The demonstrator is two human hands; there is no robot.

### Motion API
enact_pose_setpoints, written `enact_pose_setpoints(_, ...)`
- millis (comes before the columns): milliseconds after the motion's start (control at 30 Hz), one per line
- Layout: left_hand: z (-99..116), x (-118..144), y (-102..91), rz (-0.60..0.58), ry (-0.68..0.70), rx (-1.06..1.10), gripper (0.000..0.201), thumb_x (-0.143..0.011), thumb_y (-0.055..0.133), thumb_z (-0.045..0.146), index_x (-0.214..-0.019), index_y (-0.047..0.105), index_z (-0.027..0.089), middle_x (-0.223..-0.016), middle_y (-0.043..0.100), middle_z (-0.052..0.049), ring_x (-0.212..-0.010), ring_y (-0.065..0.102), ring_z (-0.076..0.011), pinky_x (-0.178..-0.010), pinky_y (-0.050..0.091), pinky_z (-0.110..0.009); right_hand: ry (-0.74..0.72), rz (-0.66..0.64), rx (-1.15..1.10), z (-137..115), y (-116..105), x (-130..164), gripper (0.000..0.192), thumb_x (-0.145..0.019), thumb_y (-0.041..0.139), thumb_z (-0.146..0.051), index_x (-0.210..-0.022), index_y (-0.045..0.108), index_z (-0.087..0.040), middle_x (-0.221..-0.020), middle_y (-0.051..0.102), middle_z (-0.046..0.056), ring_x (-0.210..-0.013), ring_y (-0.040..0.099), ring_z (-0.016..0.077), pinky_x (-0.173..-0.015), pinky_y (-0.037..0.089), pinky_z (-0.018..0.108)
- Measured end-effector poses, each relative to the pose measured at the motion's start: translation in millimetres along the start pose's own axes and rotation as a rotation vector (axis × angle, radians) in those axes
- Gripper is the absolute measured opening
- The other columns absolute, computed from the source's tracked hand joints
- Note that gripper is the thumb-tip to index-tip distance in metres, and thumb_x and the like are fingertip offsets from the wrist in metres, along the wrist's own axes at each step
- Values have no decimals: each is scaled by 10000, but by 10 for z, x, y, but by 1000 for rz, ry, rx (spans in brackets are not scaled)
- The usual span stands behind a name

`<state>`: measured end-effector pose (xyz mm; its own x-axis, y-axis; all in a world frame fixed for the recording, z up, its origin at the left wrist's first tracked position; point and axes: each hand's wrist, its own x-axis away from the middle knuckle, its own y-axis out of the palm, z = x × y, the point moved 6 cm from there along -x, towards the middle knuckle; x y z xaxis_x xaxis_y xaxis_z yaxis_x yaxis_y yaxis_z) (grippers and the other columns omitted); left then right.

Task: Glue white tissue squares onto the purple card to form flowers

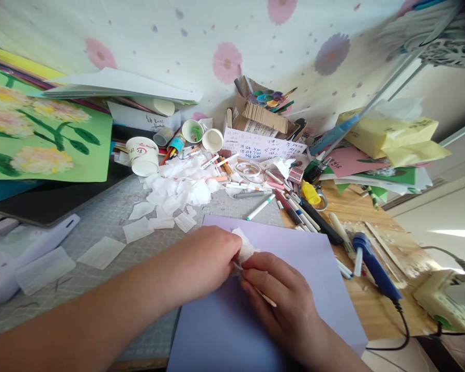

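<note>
Over lilac sheet (294,258): left hand (205,261), right hand (279,294) pinch crumpled white tissue wad (245,248), thin stick (263,295).

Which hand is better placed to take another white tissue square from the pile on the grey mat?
Probably the left hand. It lies on the side of the white tissue pile, with open mat between them. The right hand pinches a thin stick at the crumpled tissue and is farther away.
</note>
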<state>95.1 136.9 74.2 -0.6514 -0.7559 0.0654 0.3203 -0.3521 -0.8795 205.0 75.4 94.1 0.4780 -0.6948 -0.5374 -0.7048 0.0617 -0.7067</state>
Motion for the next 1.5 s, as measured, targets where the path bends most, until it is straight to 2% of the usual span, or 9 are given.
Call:
enact_pose_setpoints(200,-10,4,4,-2,-15,-69,149,-752,481,179,-708,618,218,-667,676,-35,-592,601,-197,-496,301,-281,-26,22,33,-8,-32,36,171,-816,579,-80,-939,614,-193,-902,662,67,-813,610,184,-854,507,401)
enact_pose_setpoints(467,-6,-14,-8,-9,-37,-12,122,-738,514,170,-709,617,227,-673,675,-32,-587,572,-170,-505,304,-275,2,49,-16,16,-66,28,206,-826,563,-71,-984,623,-189,-909,626,84,-836,572,197,-710,503,350)
enact_pose_setpoints(633,24,-20,21,-33,-10,-4,157,-746,497,169,-701,633,231,-665,676,-23,-589,572,-168,-507,295,-275,23,2,16,41,-8,21,186,-825,568,-69,-955,619,-193,-920,620,73,-817,548,187,-691,488,344)
enact_pose_setpoints(767,41,-19,26,-42,-39,-20,177,-763,497,208,-706,663,232,-658,679,-36,-592,589,-191,-497,292,-283,-18,6,95,-18,1,-9,163,-813,579,-63,-917,622,-180,-892,635,80,-793,538,202,-679,483,363)
enact_pose_setpoints(900,44,-7,-76,-46,-47,-42,165,-723,504,168,-657,646,220,-610,655,-18,-534,553,-171,-470,257,-273,-66,12,157,-67,0,-19,163,-800,579,-44,-893,625,-170,-850,648,83,-782,538,212,-689,484,384)
enact_pose_setpoints(1033,-13,3,-186,-26,-90,-76,161,-704,505,142,-630,629,213,-593,635,-5,-518,530,-152,-463,245,-265,-38,2,144,-17,4,-1,133,-808,575,-51,-876,615,-158,-845,638,81,-778,524,200,-692,481,379)
enact_pose_setpoints(1233,39,19,-125,-90,-9,-86,151,-724,529,161,-628,634,210,-594,624,1,-507,483,-119,-471,242,-245,13,-1,55,74,-8,24,156,-821,561,-42,-899,618,-165,-869,620,64,-793,528,182,-699,469,350)
enact_pose_setpoints(1400,96,53,-111,-157,57,-54,163,-723,538,146,-598,628,199,-560,596,13,-465,420,-87,-457,212,-240,86,87,-70,127,-110,55,192,-839,539,-58,-960,630,-175,-904,596,65,-838,560,172,-746,477,333)
enact_pose_setpoints(1500,116,82,-119,-204,80,-28,169,-716,533,140,-589,628,198,-531,569,22,-448,408,-86,-442,206,-242,102,94,-86,152,-117,62,196,-845,547,-73,-979,640,-181,-916,586,65,-853,558,171,-744,472,325)
